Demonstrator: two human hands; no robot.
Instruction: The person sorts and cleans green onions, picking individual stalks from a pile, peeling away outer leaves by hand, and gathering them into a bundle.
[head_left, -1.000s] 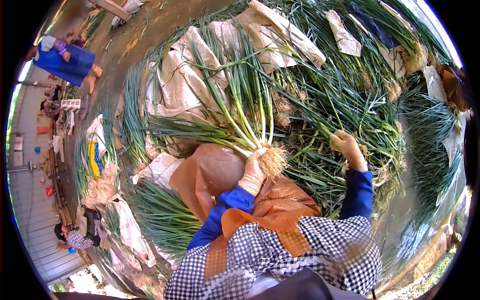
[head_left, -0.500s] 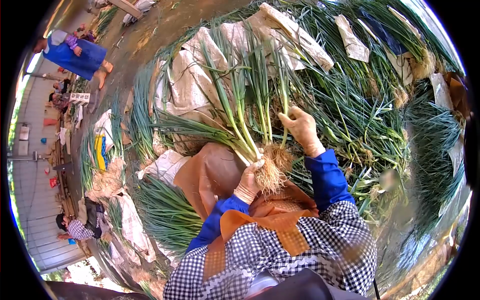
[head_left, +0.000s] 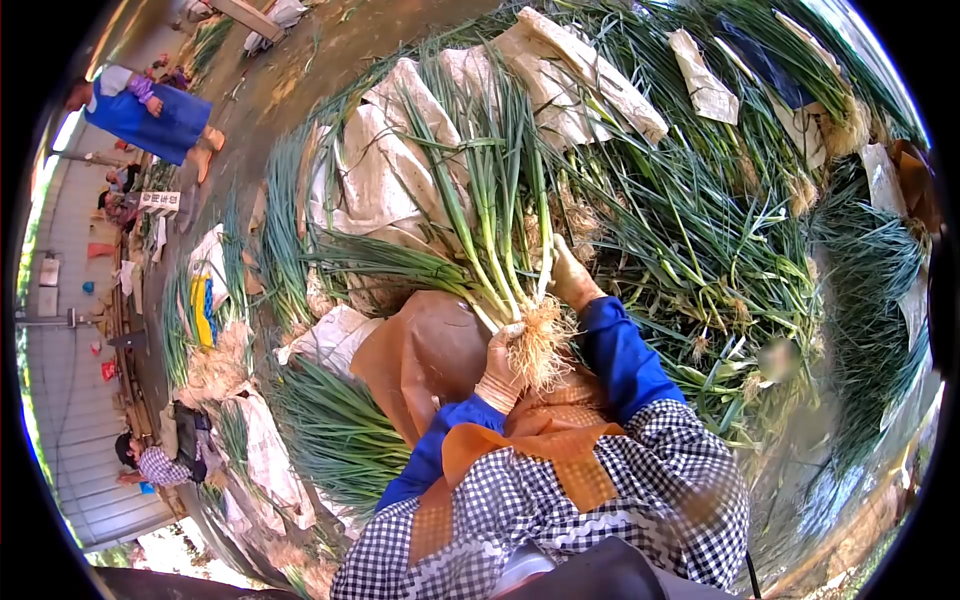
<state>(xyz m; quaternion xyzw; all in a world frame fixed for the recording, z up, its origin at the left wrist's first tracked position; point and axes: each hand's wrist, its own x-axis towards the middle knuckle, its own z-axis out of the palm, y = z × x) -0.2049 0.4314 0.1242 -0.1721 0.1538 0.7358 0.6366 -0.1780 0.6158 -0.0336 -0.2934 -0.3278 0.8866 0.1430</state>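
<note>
My left hand [head_left: 502,365] is closed around the white lower stems of a bunch of green onions [head_left: 490,240], just above their pale, tangled roots [head_left: 540,345]. The long leaves fan upward, away from my body. My right hand [head_left: 572,278] pinches a single green onion stalk [head_left: 545,235] at the right side of the bunch, low near the roots. Its fingertips are partly hidden behind the stalk. A brown apron [head_left: 425,340] covers my lap beneath the bunch.
Loose green onions [head_left: 690,230] lie heaped to the right. Beige cloth sacks [head_left: 390,160] lie ahead, and another leafy pile [head_left: 330,425] sits at my left. A person in a blue apron [head_left: 150,115] stands far left; another person [head_left: 165,460] is lower left.
My right hand has moved left and down toward my left hand, bringing stalks against the held bunch. Some roots that were right of the bunch now sit together with it.
</note>
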